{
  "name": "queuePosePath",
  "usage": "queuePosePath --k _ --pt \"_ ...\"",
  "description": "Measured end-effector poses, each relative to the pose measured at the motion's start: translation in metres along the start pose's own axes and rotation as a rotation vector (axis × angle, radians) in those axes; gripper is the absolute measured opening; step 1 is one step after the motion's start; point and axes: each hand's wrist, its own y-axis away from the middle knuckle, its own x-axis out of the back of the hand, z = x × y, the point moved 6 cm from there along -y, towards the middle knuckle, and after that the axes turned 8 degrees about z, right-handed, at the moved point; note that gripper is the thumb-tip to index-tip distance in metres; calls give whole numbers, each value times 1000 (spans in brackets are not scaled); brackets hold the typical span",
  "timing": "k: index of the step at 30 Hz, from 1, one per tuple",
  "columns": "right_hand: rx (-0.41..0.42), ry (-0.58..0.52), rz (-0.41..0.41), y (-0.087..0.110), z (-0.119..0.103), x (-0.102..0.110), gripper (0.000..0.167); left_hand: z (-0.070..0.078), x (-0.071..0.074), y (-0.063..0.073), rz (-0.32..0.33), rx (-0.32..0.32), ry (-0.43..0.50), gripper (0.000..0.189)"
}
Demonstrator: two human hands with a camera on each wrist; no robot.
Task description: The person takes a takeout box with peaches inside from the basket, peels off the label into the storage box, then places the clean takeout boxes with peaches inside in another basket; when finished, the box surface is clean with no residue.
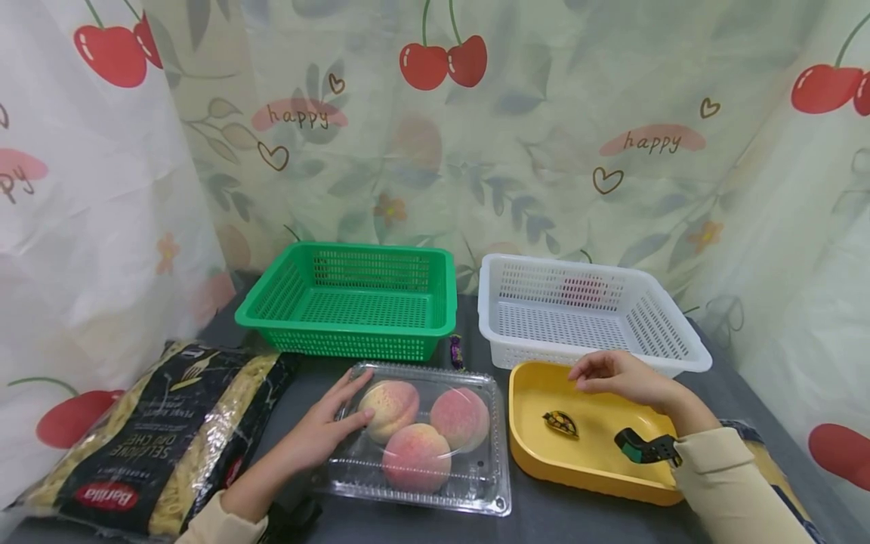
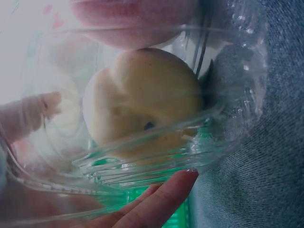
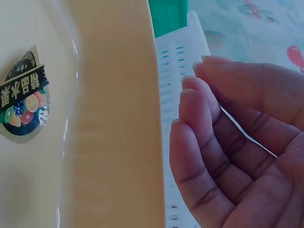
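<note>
Three peaches (image 1: pixel 417 459) lie inside a clear plastic clamshell box (image 1: pixel 485 483) on the dark table. My left hand (image 1: pixel 326 431) grips the box at its left side, thumb over the lid and fingers along the far left corner. Through the plastic in the left wrist view, a pale peach (image 2: pixel 142 99) shows close to the fingers (image 2: pixel 164 202). Over the far rim of a yellow tray (image 1: pixel 598 483) hovers my right hand (image 1: pixel 621 378), its fingers loosely bent and holding nothing. Inside that tray is a fruit-print sticker (image 3: pixel 23 102) with black-banded lettering.
Behind stand a green basket (image 1: pixel 353 344) and a white basket (image 1: pixel 530 355), with a small purple-wrapped piece (image 1: pixel 456 352) between them. A large pasta bag (image 1: pixel 136 446) lies at left. Another package (image 1: pixel 775 468) is partly hidden by the right sleeve. Patterned curtains enclose the table.
</note>
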Motion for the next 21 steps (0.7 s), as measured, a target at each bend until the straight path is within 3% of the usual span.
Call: queuePosePath --k 9,21 --pt "31 -5 53 4 -3 10 29 3 0 1 -2 -8 5 63" --pt "4 -6 119 6 6 22 34 1 0 1 -3 4 5 63"
